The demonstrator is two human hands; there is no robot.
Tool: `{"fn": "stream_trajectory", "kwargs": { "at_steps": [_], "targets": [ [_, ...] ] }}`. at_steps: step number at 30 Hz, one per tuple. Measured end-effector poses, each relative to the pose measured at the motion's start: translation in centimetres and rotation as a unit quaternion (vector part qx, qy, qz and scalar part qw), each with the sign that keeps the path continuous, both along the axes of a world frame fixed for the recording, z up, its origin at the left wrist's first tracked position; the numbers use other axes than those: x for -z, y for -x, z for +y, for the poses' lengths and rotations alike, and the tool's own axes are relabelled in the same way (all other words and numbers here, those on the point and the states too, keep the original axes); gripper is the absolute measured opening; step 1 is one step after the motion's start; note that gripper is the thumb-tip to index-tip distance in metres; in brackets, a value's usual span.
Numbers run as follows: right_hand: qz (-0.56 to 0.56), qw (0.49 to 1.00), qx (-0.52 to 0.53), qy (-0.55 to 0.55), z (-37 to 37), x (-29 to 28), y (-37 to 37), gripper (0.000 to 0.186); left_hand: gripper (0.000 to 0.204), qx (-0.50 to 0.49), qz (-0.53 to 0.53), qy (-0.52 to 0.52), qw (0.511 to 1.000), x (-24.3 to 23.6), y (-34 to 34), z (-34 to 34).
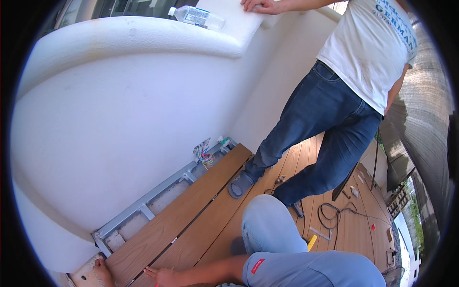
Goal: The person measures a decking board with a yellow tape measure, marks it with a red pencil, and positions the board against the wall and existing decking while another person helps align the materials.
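Left hand (102, 273), right hand (164, 276) at brown plank (178, 209); co-worker (330, 98) standing.

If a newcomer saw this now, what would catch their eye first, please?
Probably the co-worker in dark jeans, standing at upper right, one shoe on the brown planks. Next, coloured wires low on the white wall, near centre. Low left, the right hand rests on the planks.

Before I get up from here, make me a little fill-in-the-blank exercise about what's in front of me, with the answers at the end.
1. A clear plastic ____ lies on top of the white wall.
2. A bunch of multicoloured ____ sticks out of an opening in that wall.
3. The standing co-worker wears dark ____ jeans.
4. Of the two hands on the floor side, the one nearer the metal frame is the ____.

Missing words: bottle; wires; blue; left hand.
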State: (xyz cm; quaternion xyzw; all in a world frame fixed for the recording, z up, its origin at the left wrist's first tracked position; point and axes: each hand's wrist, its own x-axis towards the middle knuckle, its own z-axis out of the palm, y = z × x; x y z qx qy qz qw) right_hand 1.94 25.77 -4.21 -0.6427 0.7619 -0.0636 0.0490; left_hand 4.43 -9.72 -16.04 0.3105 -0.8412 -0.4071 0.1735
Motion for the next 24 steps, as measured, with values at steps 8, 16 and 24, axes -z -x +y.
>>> {"fn": "stream_trajectory", "kwargs": {
  "at_steps": [8, 16, 24],
  "targets": [
    [-0.095, 0.995, 0.035, 0.02, -1.9, -0.3, -1.0, 0.068, 0.036, 0.028, 0.011, 0.182, 0.983, 4.1, -5.5, -4.8],
    [-0.043, 0.992, 0.011, -0.12, -0.3, -2.4, 0.5, 0.061, 0.069, -0.164, 0.021, -0.213, 0.963, -5.8, -0.6, 4.5],
    [-0.11, 0.993, 0.051, 0.013, -4.7, -2.8, 9.4, 0.021, 0.067, -0.165, 0.06, -0.263, 0.949, -7.4, -0.8, 5.5]
  ]
}}
